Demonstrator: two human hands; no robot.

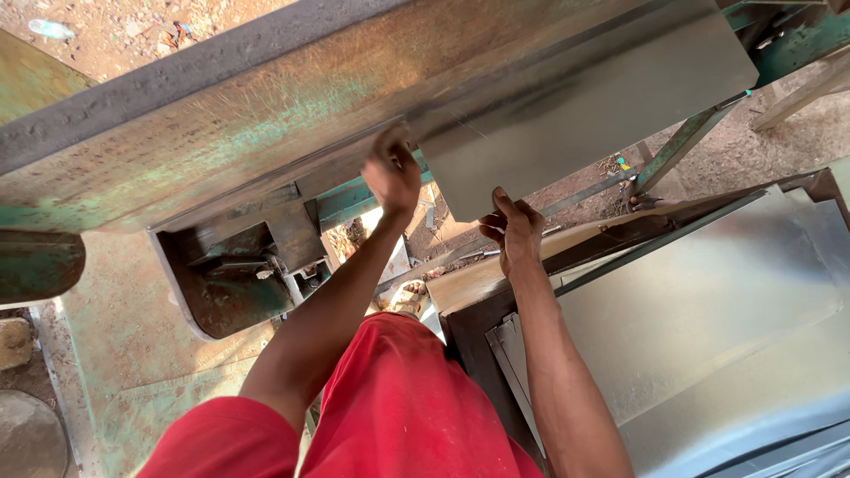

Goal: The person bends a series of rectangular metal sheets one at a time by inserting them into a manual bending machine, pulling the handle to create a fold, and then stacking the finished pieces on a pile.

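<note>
At the far left, a worn green machine frame (pixel 133 345) with a rusted recess is seen, and above it a long rusty steel beam (pixel 248 106) runs across the view. The left hand (pixel 392 173) is raised to the beam's lower edge, at the left corner of a grey metal sheet (pixel 584 97); its fingers are curled, but whether the sheet is clamped cannot be told through the blur. The right hand (pixel 513 232) is held just below the sheet's bottom edge, thumb up against it, fingers loosely bent. The hands are set apart. Open ground is visible between the sheet and a stack of metal sheets (pixel 708 327) lying at the right.
</note>
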